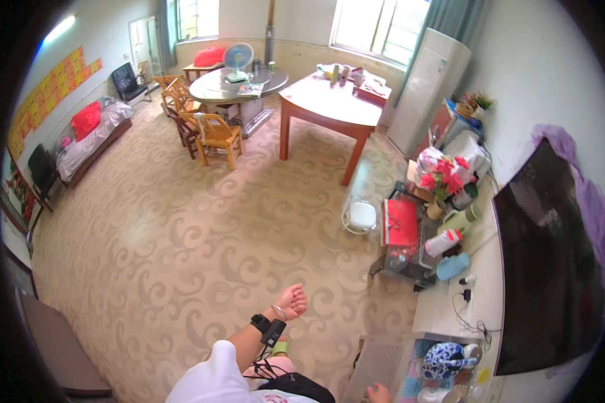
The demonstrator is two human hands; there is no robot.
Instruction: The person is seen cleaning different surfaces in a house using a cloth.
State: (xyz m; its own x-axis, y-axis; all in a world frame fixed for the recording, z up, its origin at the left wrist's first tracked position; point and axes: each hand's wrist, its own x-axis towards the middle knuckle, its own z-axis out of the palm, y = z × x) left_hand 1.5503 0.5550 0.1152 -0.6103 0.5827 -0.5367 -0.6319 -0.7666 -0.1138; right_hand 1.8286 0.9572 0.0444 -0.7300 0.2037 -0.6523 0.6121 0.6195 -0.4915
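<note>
My left hand (291, 302) hangs over the patterned floor with its fingers curled in and nothing visible in them; a bangle and a black strapped device are on that wrist. At the bottom edge, my right hand (378, 393) shows only in part, beside a grey perforated surface (375, 365). Whether it touches that surface or holds anything cannot be told. To its right stand a blue-and-white patterned teapot (441, 360) and a white vessel (432, 395) on a tray-like top.
A white stool (361, 216) stands by a cart with a red box (401, 222). Thermos jugs (452, 266) and artificial flowers (446, 176) line the right-hand cabinet, below a large television (549, 262). Ahead are a wooden table (333, 103), a round table (206, 85) and wooden chairs (217, 133).
</note>
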